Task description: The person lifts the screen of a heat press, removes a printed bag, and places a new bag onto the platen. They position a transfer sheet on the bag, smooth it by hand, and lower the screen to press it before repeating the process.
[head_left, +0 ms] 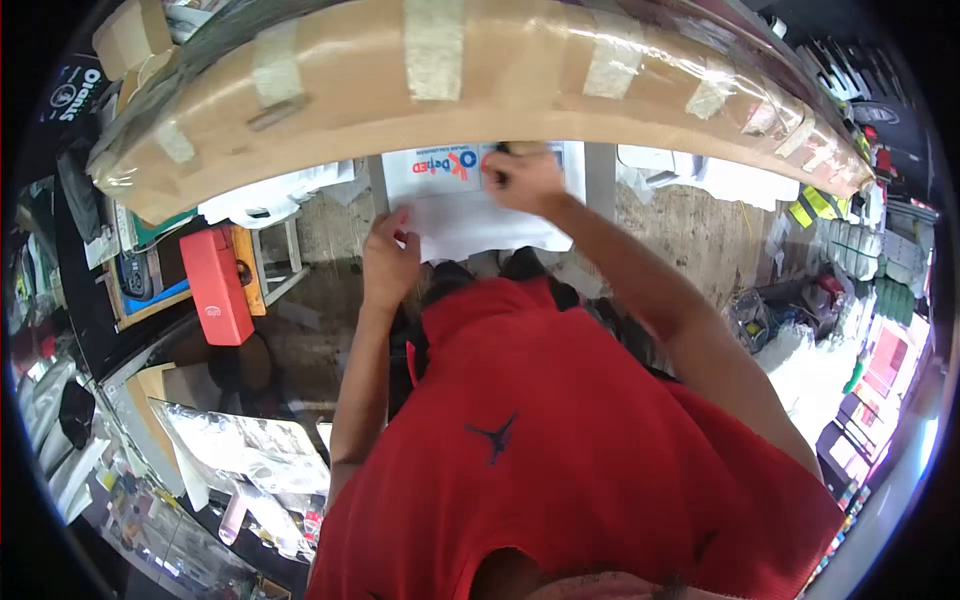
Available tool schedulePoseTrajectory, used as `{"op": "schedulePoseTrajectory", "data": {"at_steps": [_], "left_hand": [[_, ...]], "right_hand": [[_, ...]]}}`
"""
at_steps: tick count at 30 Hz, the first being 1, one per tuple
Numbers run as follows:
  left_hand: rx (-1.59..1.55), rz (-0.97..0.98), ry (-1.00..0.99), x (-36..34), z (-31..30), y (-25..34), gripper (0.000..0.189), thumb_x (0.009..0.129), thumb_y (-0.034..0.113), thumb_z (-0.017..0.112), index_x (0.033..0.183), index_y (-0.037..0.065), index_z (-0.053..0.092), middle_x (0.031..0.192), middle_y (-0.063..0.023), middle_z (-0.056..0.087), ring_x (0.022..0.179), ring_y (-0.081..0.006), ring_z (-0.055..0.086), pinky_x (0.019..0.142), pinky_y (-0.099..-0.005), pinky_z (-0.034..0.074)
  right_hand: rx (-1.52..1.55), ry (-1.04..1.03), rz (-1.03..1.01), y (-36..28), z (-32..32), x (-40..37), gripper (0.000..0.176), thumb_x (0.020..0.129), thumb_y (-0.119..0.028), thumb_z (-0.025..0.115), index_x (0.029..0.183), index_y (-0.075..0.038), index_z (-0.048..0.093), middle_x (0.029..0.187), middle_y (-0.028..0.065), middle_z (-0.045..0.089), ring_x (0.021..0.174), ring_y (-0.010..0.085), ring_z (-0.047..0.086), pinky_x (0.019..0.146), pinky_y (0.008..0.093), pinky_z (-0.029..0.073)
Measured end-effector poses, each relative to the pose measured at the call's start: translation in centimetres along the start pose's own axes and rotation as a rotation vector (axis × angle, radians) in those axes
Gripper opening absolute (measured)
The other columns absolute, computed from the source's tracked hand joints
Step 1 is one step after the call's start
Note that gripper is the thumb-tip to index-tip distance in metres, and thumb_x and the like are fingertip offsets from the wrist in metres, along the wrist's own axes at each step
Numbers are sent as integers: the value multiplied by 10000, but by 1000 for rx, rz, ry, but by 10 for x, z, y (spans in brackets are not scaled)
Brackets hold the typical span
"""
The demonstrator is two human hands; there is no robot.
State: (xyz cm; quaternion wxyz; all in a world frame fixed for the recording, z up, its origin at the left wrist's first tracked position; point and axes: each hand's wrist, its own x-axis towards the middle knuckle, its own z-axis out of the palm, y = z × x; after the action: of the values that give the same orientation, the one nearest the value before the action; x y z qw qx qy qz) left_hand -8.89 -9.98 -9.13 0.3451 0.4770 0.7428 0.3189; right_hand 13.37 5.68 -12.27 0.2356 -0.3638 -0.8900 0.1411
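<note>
A white sheet [465, 220] with blue and red printed lettering lies in front of me, its far part hidden under a large brown cardboard-like panel. At the sheet's left edge is my left hand [390, 255], with thumb and fingertips bent together against that edge. My right hand [527, 180] is closed over the printing on the right side, close to the panel's lower edge. Something small and dark shows at its fingers; I cannot tell what it is. The hand covers part of the lettering.
The taped brown panel [520, 90] spans the view above my hands. To the left sit a red box [217, 287] and a wooden frame [250, 270]. White cloth [715, 180] lies to the right, with clear plastic bags [780, 345] on the floor below.
</note>
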Motion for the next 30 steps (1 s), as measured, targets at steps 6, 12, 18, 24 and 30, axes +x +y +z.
{"op": "schedulePoseTrajectory", "data": {"at_steps": [6, 12, 18, 24, 30], "left_hand": [[-33, -37, 15, 1, 0, -1, 369, 822, 18, 584, 1177, -36, 668, 1043, -200, 690, 814, -285, 691, 759, -373, 552], [-262, -181, 98, -5, 18, -31, 382, 843, 35, 574, 1202, -61, 660, 1031, -121, 710, 826, -180, 684, 705, -306, 546], [-398, -251, 91, -5, 18, -17, 338, 876, 79, 588, 1180, -42, 674, 977, -132, 706, 769, -196, 690, 671, -317, 535], [-351, -309, 77, -2, 13, 4, 343, 911, 129, 603, 1208, -29, 672, 957, -77, 694, 752, -147, 665, 647, -308, 525], [-236, -139, 185, 2, 34, -16, 393, 843, 87, 548, 1200, -15, 676, 1000, -117, 707, 893, -218, 662, 822, -329, 517]], "right_hand": [[-122, 13, 2, 26, -32, -22, 121, 699, -184, 738, 787, -136, 670, 978, 155, 636, 889, 329, 641, 761, 448, 537], [80, -120, -273, -66, 40, 27, 122, 730, -199, 709, 826, -135, 667, 956, 139, 589, 948, 332, 600, 825, 454, 502], [-84, -16, -277, -81, 62, 101, 162, 837, -289, 662, 896, -140, 683, 981, 135, 599, 975, 332, 565, 800, 473, 461], [-87, -219, -52, -96, 22, 79, 614, 755, -464, 785, 1298, -232, 615, 1317, 196, 484, 1265, 405, 406, 960, 547, 388], [-37, -321, -46, -94, 14, 42, 620, 701, -255, 837, 1277, -265, 606, 1450, 197, 390, 1349, 433, 349, 1056, 576, 343]]}}
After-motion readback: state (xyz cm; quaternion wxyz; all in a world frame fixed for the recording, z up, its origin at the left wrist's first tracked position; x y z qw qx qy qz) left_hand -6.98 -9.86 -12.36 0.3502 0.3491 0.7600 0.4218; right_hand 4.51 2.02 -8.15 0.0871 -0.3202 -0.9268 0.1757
